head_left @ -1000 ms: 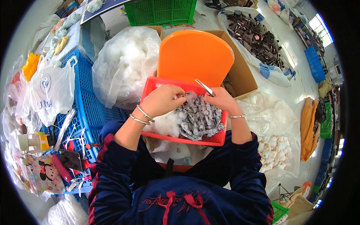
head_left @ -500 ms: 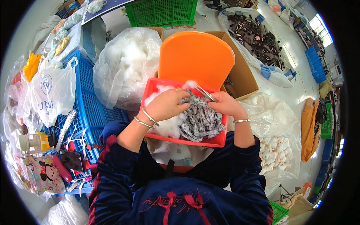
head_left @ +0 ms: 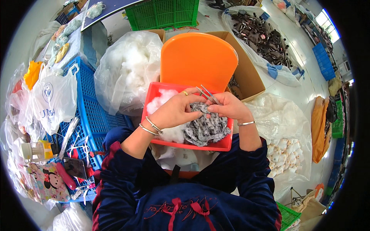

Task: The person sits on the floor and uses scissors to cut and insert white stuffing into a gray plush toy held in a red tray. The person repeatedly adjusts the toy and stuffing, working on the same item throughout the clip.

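Note:
My right hand [head_left: 230,107] grips metal tweezers [head_left: 210,95], whose slim, slightly parted prongs point up and left. My left hand [head_left: 179,111] is close beside it, fingers curled together over the grey pieces; whatever they pinch is hidden. Both hands are above a red plastic tray [head_left: 227,145]. A heap of crumpled grey and black fabric pieces [head_left: 206,129] fills its right side. White stuffing fluff [head_left: 171,134] lies on its left, partly under my left wrist.
An orange chair [head_left: 198,57] stands beyond the tray, beside a cardboard box [head_left: 250,79]. A clear bag of fluff [head_left: 131,63] is at its left. Blue crates [head_left: 86,92] on my left carry scissors [head_left: 85,148] and a phone [head_left: 75,168]. Small white pieces [head_left: 284,157] lie on plastic at right.
The fluff tuft at the tweezers' tips is out of sight now. My left hand has moved slightly right and down, closer to my right hand, and the tweezers point more steeply upward.

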